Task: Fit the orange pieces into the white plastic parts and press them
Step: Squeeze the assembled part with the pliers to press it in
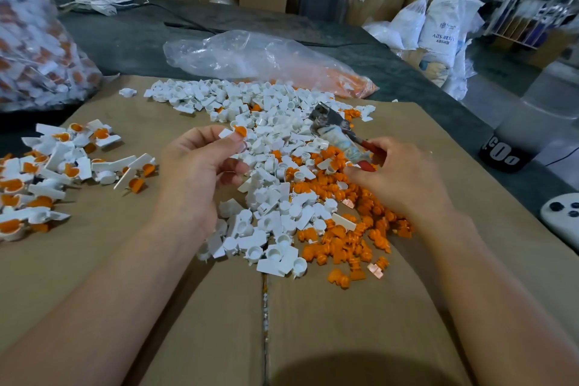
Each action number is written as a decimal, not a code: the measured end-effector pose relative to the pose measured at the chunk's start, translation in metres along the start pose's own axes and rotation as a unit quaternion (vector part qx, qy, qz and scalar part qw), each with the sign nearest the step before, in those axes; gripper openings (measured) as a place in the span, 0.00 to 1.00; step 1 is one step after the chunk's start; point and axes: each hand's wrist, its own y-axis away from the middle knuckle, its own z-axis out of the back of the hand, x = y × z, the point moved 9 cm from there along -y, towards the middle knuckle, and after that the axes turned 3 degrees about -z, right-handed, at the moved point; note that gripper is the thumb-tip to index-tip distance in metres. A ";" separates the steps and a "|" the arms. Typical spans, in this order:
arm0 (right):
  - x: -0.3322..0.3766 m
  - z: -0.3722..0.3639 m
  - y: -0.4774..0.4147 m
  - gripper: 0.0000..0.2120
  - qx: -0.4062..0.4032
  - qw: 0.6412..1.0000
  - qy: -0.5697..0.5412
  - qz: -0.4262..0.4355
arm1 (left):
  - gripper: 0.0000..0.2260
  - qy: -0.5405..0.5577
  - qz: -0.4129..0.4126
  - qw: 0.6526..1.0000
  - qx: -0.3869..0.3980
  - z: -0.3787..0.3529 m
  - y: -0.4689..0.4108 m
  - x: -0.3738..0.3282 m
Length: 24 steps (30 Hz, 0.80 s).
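My left hand [200, 166] pinches a white plastic part with an orange piece [240, 131] set in its round socket, held above the pile. My right hand [398, 175] grips the red handle of a small hammer [332, 128], whose metal head points up and left over the parts. Loose white parts [266, 122] lie heaped across the middle of the cardboard. Loose orange pieces [347, 229] spread to the right of them, under and in front of my right hand.
A heap of white parts with orange pieces in them [47, 175] lies at the left. A clear bag of orange pieces [282, 63] sits behind the pile, a full bag [34, 41] at far left. The cardboard [313, 323] has a centre seam. A white controller [560, 219] sits at right.
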 end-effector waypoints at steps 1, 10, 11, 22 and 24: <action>-0.003 0.000 -0.001 0.23 0.002 1.000 -0.001 -0.007 | 0.07 0.000 0.001 1.000 -0.002 0.000 0.000 0.000; -0.016 -0.007 -0.005 0.30 0.048 0.998 0.009 -0.030 | 0.06 -0.012 0.011 1.000 -0.011 0.001 0.001 0.001; -0.017 -0.007 -0.006 0.31 0.050 0.998 0.009 -0.034 | 0.06 -0.012 0.011 1.000 -0.012 0.002 0.001 0.001; -0.056 -0.001 -0.016 0.32 0.065 0.989 0.033 -0.126 | 0.07 -0.006 0.003 0.999 -0.031 0.011 -0.004 -0.003; -0.054 -0.008 -0.015 0.31 0.085 0.988 0.027 -0.126 | 0.07 -0.006 0.005 0.999 -0.032 0.012 -0.005 -0.003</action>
